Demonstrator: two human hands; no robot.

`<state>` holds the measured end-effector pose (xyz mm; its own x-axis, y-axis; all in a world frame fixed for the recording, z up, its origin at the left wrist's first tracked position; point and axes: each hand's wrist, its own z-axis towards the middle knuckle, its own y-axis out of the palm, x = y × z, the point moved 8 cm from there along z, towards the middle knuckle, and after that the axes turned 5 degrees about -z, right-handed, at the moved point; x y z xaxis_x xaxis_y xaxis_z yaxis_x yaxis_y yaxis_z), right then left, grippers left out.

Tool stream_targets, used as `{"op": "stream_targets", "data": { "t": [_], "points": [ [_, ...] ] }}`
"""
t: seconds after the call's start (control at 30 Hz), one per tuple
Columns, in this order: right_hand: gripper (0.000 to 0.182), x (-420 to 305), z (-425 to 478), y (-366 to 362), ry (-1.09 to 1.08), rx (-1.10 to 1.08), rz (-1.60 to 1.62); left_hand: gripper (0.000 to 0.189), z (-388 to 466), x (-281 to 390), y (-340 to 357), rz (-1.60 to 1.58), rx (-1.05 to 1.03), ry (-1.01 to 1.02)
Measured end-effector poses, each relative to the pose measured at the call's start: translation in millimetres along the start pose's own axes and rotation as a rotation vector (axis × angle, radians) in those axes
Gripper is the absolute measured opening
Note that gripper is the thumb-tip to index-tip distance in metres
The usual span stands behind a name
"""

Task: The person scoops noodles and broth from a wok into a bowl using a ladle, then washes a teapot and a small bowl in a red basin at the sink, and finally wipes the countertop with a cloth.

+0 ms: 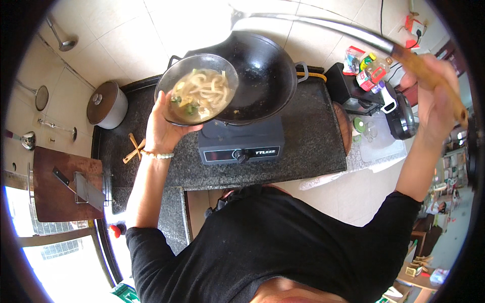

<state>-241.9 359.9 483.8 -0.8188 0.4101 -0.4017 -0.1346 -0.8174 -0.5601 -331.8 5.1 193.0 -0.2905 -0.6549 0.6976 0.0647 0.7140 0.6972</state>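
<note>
My left hand grips a clear bowl by its side. Broth with thick noodles, bits of green leaf and pale pieces fills part of it. The bowl is in front of the left part of a black wok, which sits on a portable cooker with a control knob. Only a few scraps show in the wok. My right hand, raised at the right, holds the wooden handle of a long metal ladle or wok spatula. Its far end is lost in glare above the wok.
A lidded pot and crossed wooden sticks are on the stone counter at left. A cleaver hangs before a wooden board. Bottles top a black appliance at right. Ladles hang on the wall.
</note>
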Motion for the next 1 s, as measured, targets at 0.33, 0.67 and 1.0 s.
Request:
{"op": "stream_targets", "data": {
  "t": [0.33,0.67,1.0],
  "points": [
    [0.031,141.9,8.4,32.8,0.662,-0.18,0.132,0.055,-45.2,17.3,-47.7,-0.171,0.085,0.143],
    [0.019,241.2,67.0,92.8,0.937,-0.242,-0.01,0.055,-113.1,10.8,-108.8,-0.24,0.242,0.289],
    [0.029,297.2,42.9,133.4,0.817,-0.436,0.33,0.053,-144.3,-24.6,-133.5,-0.346,0.353,0.378]
  ]
}}
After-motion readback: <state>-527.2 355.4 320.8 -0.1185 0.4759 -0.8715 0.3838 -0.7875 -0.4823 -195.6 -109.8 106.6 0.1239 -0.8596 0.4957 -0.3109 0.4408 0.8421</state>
